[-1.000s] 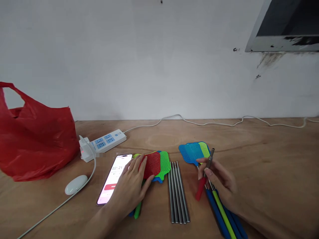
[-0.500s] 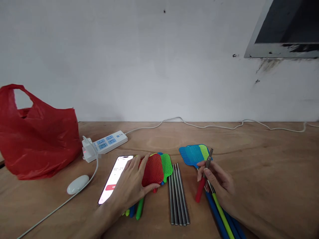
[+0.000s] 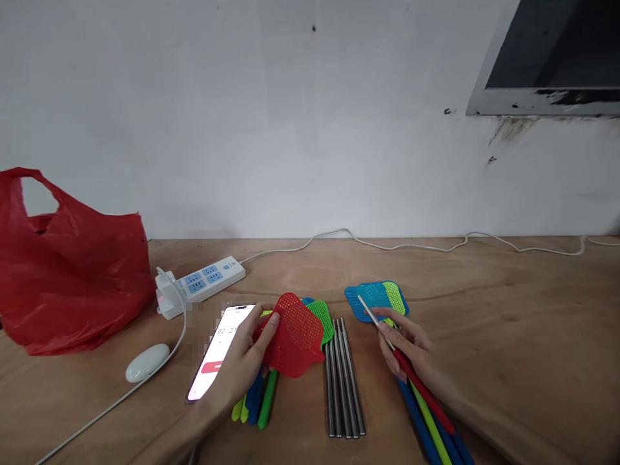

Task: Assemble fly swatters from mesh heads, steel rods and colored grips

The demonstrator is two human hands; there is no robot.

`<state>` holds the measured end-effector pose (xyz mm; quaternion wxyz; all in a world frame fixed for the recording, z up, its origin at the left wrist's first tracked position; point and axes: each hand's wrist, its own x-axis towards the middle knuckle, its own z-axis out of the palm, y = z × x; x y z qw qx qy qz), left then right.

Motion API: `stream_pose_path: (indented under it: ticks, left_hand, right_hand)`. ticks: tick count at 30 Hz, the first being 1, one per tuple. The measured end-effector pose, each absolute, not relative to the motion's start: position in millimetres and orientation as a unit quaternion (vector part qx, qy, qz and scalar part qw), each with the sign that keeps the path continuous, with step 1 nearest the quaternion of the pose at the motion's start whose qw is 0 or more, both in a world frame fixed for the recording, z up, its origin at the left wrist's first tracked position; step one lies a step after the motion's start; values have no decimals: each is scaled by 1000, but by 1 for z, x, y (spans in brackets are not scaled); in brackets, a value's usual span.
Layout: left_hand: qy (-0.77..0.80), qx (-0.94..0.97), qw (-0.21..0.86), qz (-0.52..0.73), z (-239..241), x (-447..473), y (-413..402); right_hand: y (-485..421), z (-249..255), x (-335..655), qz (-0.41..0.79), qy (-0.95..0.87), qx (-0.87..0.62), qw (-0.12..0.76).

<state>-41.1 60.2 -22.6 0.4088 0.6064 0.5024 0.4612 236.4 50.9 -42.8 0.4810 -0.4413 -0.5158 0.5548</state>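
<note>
My left hand (image 3: pixel 256 342) pinches the edge of a red fly swatter head (image 3: pixel 298 329), lifted and tilted with its socket toward the right. Below it lie a green swatter head (image 3: pixel 320 318) and several coloured handles, including a green handle (image 3: pixel 268 400). My right hand (image 3: pixel 409 342) is closed around a thin metal rod with a red handle (image 3: pixel 426 391), its bare tip pointing up and left. Beneath that hand lie blue and yellow-green fly swatters, with blue heads (image 3: pixel 378 296) beyond the fingers. Several loose metal rods (image 3: pixel 343 387) lie side by side between the hands.
A lit phone (image 3: pixel 220 349) lies by my left forearm. Farther left are a white power strip (image 3: pixel 213 282), a white rounded device (image 3: pixel 148 363) with a cable, and a red plastic bag (image 3: pixel 77 271). A white cord (image 3: pixel 402 248) runs along the wall.
My left hand has picked up the red swatter head and turned it toward the right. In my right hand the red-handled rod has swung round, its tip now leftward and its handle toward me.
</note>
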Motion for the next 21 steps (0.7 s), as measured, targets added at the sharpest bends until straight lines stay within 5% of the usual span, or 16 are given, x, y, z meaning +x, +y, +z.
stream_pose_path:
  ticks: [6, 21]
  left_hand:
    - [503, 543, 493, 457, -24, -38, 60]
    - [463, 521, 553, 457, -28, -37, 56]
  right_hand:
    - [46, -44, 237, 623, -574, -426, 318]
    - [45, -53, 237, 627, -613, -379, 297]
